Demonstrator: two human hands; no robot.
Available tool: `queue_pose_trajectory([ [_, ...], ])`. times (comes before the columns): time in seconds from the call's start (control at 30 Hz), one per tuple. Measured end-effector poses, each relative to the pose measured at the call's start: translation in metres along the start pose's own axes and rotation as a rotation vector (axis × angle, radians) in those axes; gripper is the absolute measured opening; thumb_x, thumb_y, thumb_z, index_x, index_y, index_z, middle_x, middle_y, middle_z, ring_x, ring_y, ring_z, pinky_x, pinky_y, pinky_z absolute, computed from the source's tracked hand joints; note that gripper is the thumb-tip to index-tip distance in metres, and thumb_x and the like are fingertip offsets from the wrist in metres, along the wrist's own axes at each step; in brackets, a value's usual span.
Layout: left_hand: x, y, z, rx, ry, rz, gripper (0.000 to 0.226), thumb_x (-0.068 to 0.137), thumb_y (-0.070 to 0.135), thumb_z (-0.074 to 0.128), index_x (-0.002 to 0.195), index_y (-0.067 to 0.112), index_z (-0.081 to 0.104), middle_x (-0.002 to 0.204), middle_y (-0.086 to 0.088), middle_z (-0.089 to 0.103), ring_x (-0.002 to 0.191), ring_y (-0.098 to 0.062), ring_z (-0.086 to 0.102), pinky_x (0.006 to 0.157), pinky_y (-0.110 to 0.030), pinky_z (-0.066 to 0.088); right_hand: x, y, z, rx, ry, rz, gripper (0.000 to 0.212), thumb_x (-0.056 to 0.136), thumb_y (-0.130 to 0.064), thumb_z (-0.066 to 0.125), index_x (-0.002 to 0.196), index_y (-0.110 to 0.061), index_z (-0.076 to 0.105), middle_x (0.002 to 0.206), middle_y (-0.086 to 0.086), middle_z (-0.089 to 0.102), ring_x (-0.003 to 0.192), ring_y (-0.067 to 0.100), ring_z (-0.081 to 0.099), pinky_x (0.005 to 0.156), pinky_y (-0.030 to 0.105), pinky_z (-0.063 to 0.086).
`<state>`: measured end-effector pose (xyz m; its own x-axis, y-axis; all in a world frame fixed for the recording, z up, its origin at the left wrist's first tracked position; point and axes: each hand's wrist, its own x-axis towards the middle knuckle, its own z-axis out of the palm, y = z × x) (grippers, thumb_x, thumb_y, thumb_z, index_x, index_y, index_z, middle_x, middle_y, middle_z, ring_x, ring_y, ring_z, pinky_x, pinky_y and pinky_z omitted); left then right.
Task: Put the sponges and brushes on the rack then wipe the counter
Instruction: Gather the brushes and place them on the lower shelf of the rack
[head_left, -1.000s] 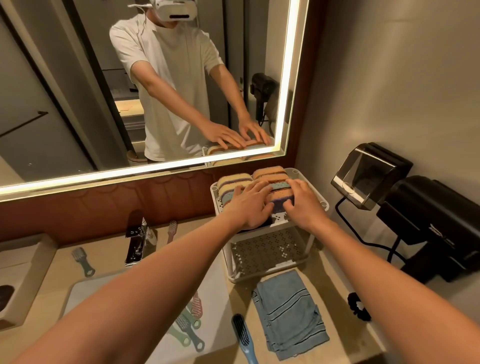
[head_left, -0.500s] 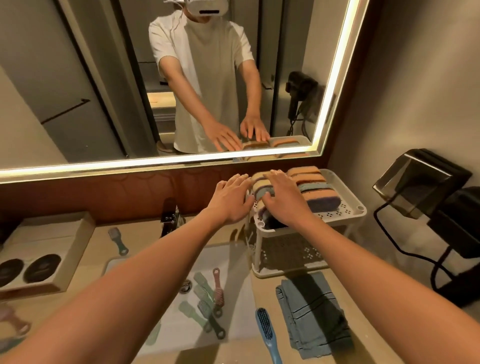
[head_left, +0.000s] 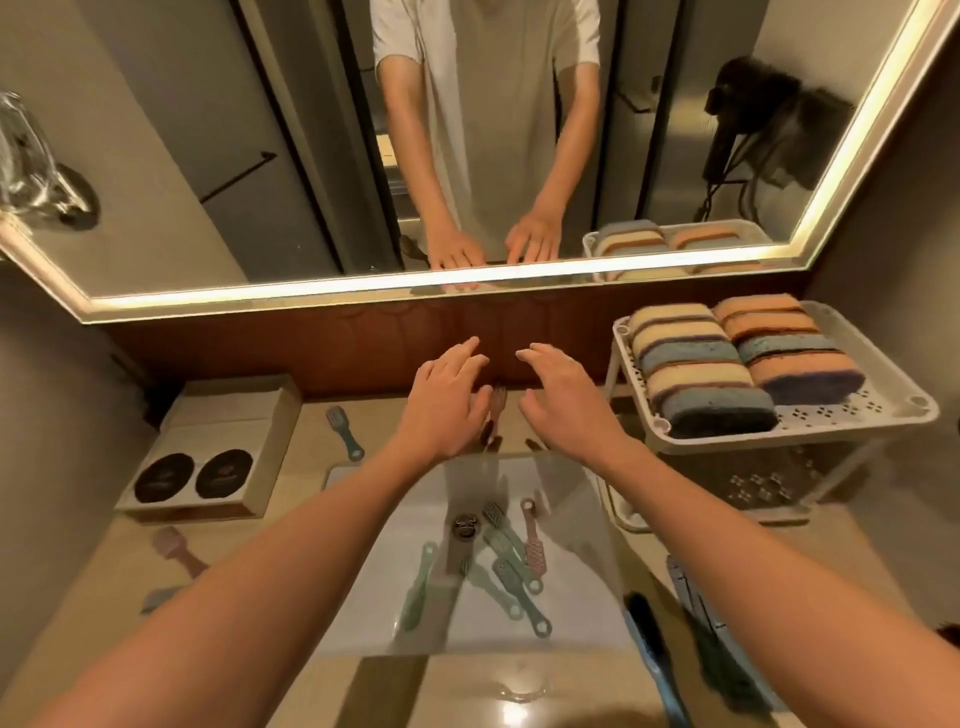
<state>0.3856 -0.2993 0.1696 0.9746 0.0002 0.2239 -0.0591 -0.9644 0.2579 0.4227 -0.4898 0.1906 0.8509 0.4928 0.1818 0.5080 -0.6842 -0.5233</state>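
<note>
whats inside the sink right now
Several small green and pink brushes lie in the sink near the drain. The left forearm covers the basin's left side, so that part can't be seen.

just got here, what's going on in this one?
A person stands at a bathroom sink, with the left hand and right hand both open and empty above its back edge. The sponges sit in rows on the rack's top shelf. Several brushes lie in the sink, and others on the counter, including a blue brush at the near edge. No brush shows on the rack yet.
</note>
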Motion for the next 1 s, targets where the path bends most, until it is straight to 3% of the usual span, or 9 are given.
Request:
queue_pose_trajectory([
  [0.2, -0.020, -0.033, 0.035, 0.039, -0.102, 0.069, 0.053, 0.104, 0.039, 0.043, 0.152, 0.017, 0.042, 0.165, -0.003, 0.028, 0.153, -0.020, 0.023, 0.121, -0.042, 0.019, -0.023, -0.004, 0.051, 0.017, -0.084, 0.133, 0.055, 0.098, -0.021, 0.050, 0.151, -0.016, 0.040, 0.156, 0.003, 0.039, 0.145, 0.020, 0.034, 0.121, 0.041, 0.026],
  [0.3, -0.038, -0.044, 0.050, -0.030, -0.084, 0.068, 0.051, 0.103, 0.035, 0.046, 0.150, 0.015, 0.043, 0.165, -0.003, 0.029, 0.153, -0.022, 0.022, 0.121, -0.042, 0.019, -0.037, -0.001, 0.081, 0.031, -0.108, 0.162, 0.053, 0.098, -0.022, 0.052, 0.149, -0.018, 0.041, 0.149, 0.001, 0.046, 0.137, 0.021, 0.042, 0.116, 0.042, 0.035],
  [0.5, -0.093, -0.062, 0.075, -0.037, -0.031, 0.138, 0.048, 0.103, 0.031, 0.045, 0.148, 0.015, 0.046, 0.166, -0.003, 0.025, 0.155, -0.022, 0.016, 0.123, -0.044, 0.014, -0.075, 0.008, 0.133, 0.026, -0.151, 0.217, 0.052, 0.096, -0.022, 0.052, 0.147, -0.015, 0.044, 0.149, 0.006, 0.047, 0.135, 0.025, 0.045, 0.113, 0.041, 0.037],
  [0.67, -0.148, -0.073, 0.088, -0.026, 0.064, 0.155, 0.042, 0.098, 0.022, 0.052, 0.138, 0.013, 0.054, 0.157, -0.008, 0.040, 0.146, -0.027, 0.031, 0.120, -0.042, 0.018, -0.111, 0.004, 0.169, 0.009, -0.194, 0.228, 0.050, 0.096, -0.024, 0.050, 0.145, -0.015, 0.047, 0.145, 0.008, 0.050, 0.129, 0.026, 0.052, 0.109, 0.043, 0.042],
  [0.83, -0.193, -0.092, 0.115, -0.011, -0.085, 0.106, 0.046, 0.093, 0.022, 0.054, 0.138, 0.014, 0.055, 0.153, -0.012, 0.044, 0.139, -0.035, 0.040, 0.116, -0.046, 0.021, -0.144, -0.007, 0.196, -0.007, -0.190, 0.224, 0.047, 0.096, -0.024, 0.055, 0.143, -0.019, 0.049, 0.144, 0.005, 0.052, 0.129, 0.026, 0.050, 0.106, 0.037, 0.042],
  [1.0, -0.212, -0.101, 0.140, -0.058, -0.242, -0.023, 0.049, 0.098, 0.026, 0.052, 0.146, 0.019, 0.048, 0.158, -0.005, 0.039, 0.145, -0.027, 0.034, 0.118, -0.042, 0.021, -0.157, -0.012, 0.215, -0.002, -0.241, 0.209, 0.051, 0.094, -0.017, 0.054, 0.145, -0.014, 0.046, 0.156, 0.012, 0.040, 0.146, 0.033, 0.032, 0.114, 0.043, 0.037],
])
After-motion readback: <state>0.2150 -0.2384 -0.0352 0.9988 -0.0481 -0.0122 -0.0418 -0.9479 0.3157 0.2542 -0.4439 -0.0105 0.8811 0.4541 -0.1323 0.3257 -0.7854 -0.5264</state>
